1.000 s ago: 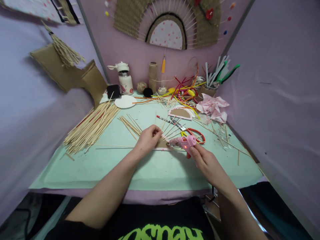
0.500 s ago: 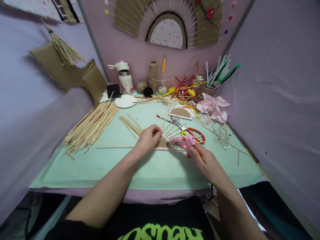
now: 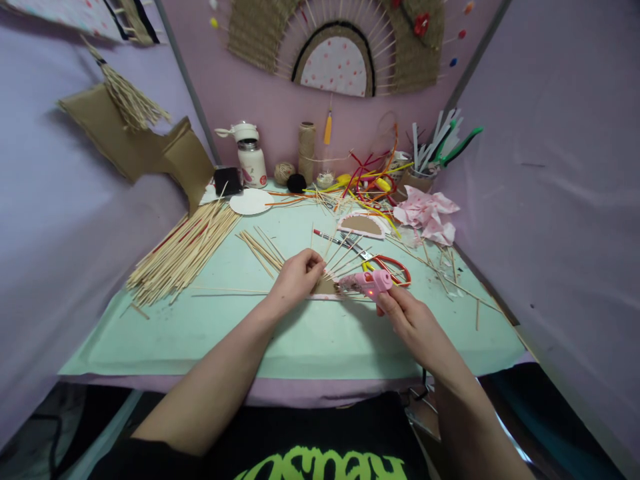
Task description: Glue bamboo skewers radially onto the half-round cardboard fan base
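Note:
My right hand (image 3: 407,313) is wrapped round the handle of a pink glue gun (image 3: 367,284), its orange light lit. The nozzle points left, low over a brown cardboard piece (image 3: 327,288) with a pinkish edge. Several thin wooden sticks (image 3: 345,259) fan out from that piece toward the back and right. At the cardboard's upper left, my left hand (image 3: 303,273) is closed in a pinch on a thin wooden stick, its fingertips partly hiding what they hold. Another long stick (image 3: 225,292) runs out to the left beneath my left forearm.
A thick pile of wooden sticks (image 3: 185,250) lies left. Behind the glue gun are red-handled scissors (image 3: 395,267) and a half-round cardboard piece (image 3: 361,225). Crumpled pink cloth (image 3: 425,215) lies right. A bottle (image 3: 253,163), a twine spool (image 3: 307,153) and pipe cleaners (image 3: 370,177) line the back.
Both hands stay nearly where they were. The glue gun shows at most a very slight shift, its nozzle still beside the cardboard.

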A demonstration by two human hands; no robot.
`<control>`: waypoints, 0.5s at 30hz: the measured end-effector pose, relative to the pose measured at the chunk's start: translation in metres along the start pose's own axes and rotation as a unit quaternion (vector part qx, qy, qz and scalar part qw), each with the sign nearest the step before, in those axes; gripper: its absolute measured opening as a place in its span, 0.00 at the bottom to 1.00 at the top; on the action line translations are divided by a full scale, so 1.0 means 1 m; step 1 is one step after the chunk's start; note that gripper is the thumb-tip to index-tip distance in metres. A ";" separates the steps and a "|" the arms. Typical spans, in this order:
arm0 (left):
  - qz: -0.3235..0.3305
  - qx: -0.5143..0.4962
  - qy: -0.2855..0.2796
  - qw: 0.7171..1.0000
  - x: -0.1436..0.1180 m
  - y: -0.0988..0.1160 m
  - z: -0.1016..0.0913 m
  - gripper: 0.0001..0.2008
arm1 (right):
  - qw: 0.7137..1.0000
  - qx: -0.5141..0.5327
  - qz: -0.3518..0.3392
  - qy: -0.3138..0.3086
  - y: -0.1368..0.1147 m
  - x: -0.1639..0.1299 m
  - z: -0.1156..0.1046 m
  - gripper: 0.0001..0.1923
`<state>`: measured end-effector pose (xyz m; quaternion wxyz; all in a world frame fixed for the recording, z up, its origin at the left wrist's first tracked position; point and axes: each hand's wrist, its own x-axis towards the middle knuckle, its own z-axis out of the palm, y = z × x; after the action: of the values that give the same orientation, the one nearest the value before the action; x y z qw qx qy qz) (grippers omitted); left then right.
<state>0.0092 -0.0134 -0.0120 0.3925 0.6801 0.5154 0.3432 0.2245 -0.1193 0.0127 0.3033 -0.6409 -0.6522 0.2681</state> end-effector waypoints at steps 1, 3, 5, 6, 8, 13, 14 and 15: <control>0.001 0.000 -0.001 1.000 0.000 0.000 0.000 0.06 | 1.000 -0.001 0.001 0.000 0.000 0.000 0.000 0.22; 0.001 0.002 -0.001 1.000 0.000 0.000 0.000 0.06 | 1.000 -0.002 0.004 0.000 -0.001 0.000 -0.001 0.22; -0.001 0.003 -0.001 1.000 -0.001 0.001 -0.001 0.06 | 1.000 -0.002 0.005 -0.001 -0.001 0.000 -0.002 0.22; -0.003 0.003 -0.002 1.000 -0.002 0.002 -0.001 0.06 | 1.000 -0.001 0.005 -0.001 -0.001 0.000 -0.002 0.22; -0.004 0.003 -0.002 1.000 -0.002 0.003 -0.001 0.06 | 1.000 -0.003 0.003 0.002 0.000 0.000 -0.002 0.21; -0.008 0.009 -0.004 1.000 -0.003 0.005 -0.002 0.06 | 1.000 -0.009 -0.006 0.007 0.001 0.000 -0.002 0.21; -0.008 0.011 -0.004 1.000 -0.002 0.005 -0.002 0.06 | 1.000 -0.010 -0.007 0.009 0.001 0.000 -0.002 0.21; -0.008 0.012 -0.005 1.000 -0.002 0.005 -0.002 0.06 | 1.000 -0.011 -0.007 0.010 0.001 0.000 -0.002 0.22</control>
<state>0.0089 -0.0161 -0.0067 0.3894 0.6824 0.5229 0.3305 0.2268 -0.1189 0.0135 0.3046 -0.6424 -0.6565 0.2520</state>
